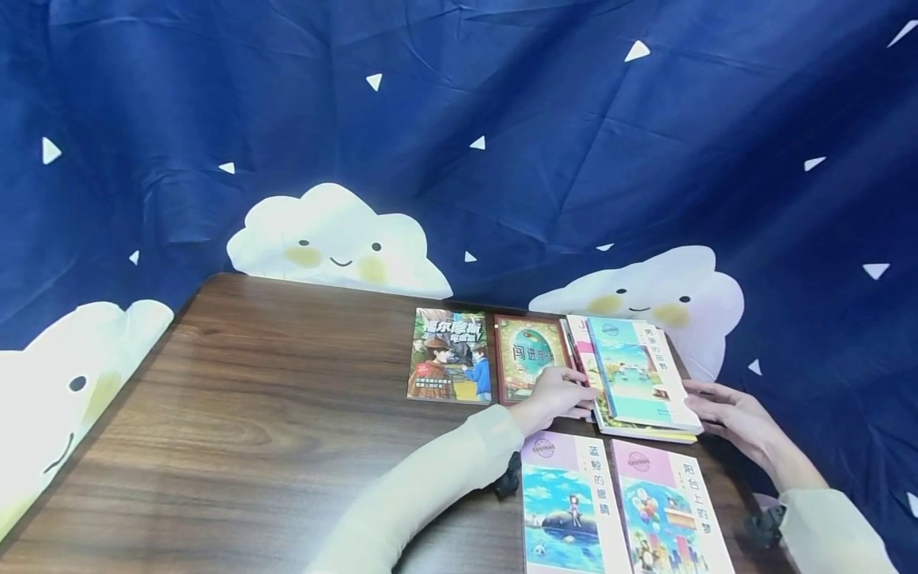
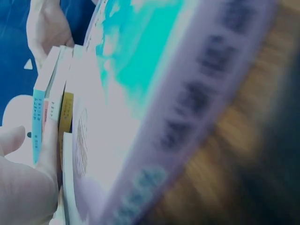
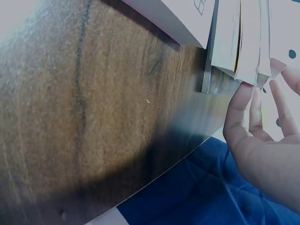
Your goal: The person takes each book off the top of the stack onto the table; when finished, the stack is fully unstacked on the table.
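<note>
A stack of books lies at the table's right side, topped by a light-blue and white book (image 1: 637,371). A yellow-edged book (image 1: 649,431) shows beneath it. My left hand (image 1: 554,395) touches the stack's left side, its index finger (image 2: 49,147) extended along the spines with the thumb raised off them. At the opposite side my right hand (image 1: 742,426) rests its fingertips against the stack's right edge. Close up, one right finger (image 3: 240,105) meets the corner of the page edges. The stacked books sit slightly offset from each other.
Left of the stack lie a red-bordered book (image 1: 508,343), partly behind my left hand, and a comic-style book (image 1: 450,359). Nearer me are two pink-topped books, one with a sea picture (image 1: 564,502), one with balloons (image 1: 667,510). A blue cloud-patterned cloth (image 1: 459,119) hangs behind the table.
</note>
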A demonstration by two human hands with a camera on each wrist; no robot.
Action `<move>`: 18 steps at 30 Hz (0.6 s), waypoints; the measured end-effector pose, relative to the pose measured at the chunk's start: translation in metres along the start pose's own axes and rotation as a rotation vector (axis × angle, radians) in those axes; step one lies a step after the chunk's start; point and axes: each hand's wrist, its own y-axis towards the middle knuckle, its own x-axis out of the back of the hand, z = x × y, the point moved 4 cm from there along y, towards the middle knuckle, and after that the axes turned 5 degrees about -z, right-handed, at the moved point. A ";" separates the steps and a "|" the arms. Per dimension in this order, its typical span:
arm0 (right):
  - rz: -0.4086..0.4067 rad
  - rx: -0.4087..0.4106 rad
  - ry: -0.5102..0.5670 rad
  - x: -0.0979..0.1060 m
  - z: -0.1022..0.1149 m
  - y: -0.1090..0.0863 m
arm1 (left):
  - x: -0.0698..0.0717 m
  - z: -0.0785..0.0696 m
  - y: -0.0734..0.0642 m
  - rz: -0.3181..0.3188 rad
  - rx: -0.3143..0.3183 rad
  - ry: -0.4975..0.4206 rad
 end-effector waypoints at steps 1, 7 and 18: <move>-0.003 0.000 -0.003 -0.001 0.000 0.000 | -0.002 -0.001 0.000 -0.008 -0.006 0.012; -0.017 0.002 -0.019 -0.003 0.001 -0.003 | -0.008 -0.008 0.002 -0.088 -0.036 0.090; -0.031 -0.003 -0.054 -0.002 0.000 -0.002 | -0.025 -0.016 0.005 -0.134 -0.047 0.122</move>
